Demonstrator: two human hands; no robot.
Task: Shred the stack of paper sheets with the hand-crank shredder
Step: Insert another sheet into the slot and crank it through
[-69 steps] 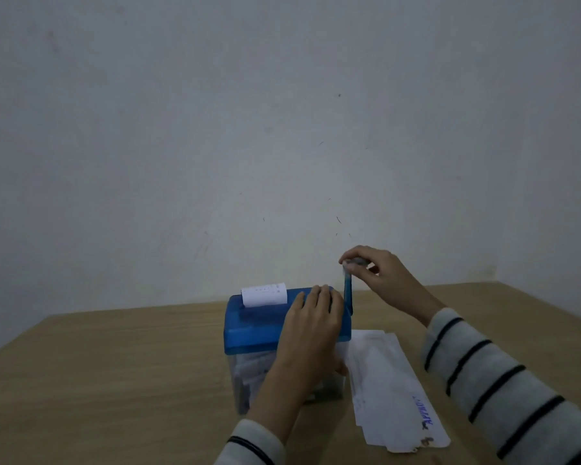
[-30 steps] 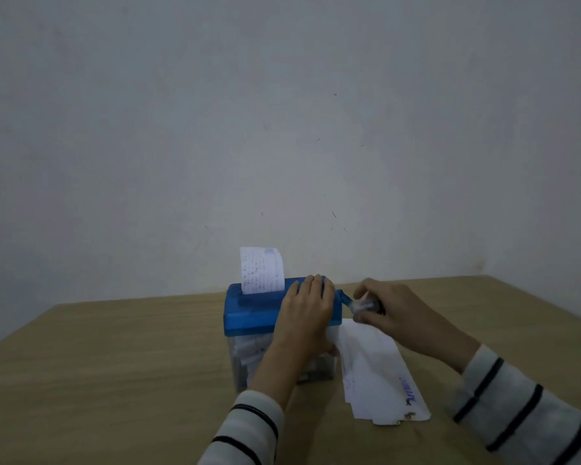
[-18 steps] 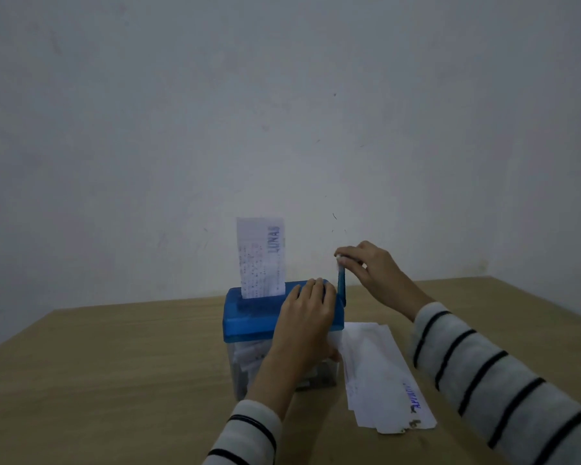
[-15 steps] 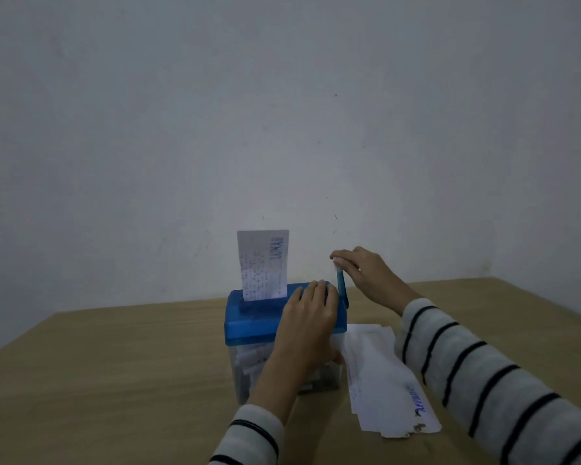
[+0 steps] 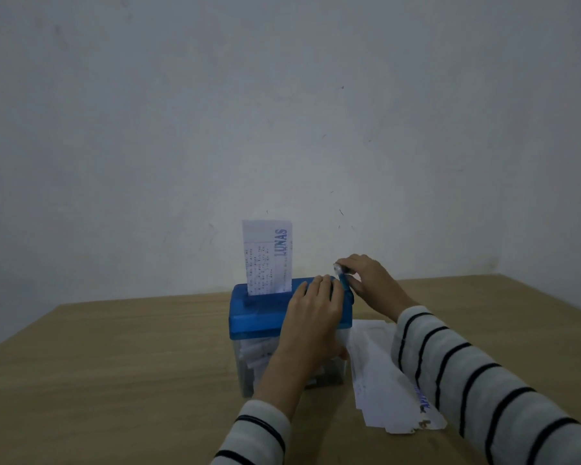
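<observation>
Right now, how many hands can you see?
2. The left hand rests flat on the blue plastic shredder lid. The right hand grips the blue crank handle beside it.

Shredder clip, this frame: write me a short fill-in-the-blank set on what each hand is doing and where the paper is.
1. The left hand rests on the shredder's ____ lid.
2. The right hand holds the ____.
3. A printed sheet stands upright in the lid's ____.
4. More sheets lie on the table to the shredder's ____.

Missing words: blue; crank; slot; right
</observation>
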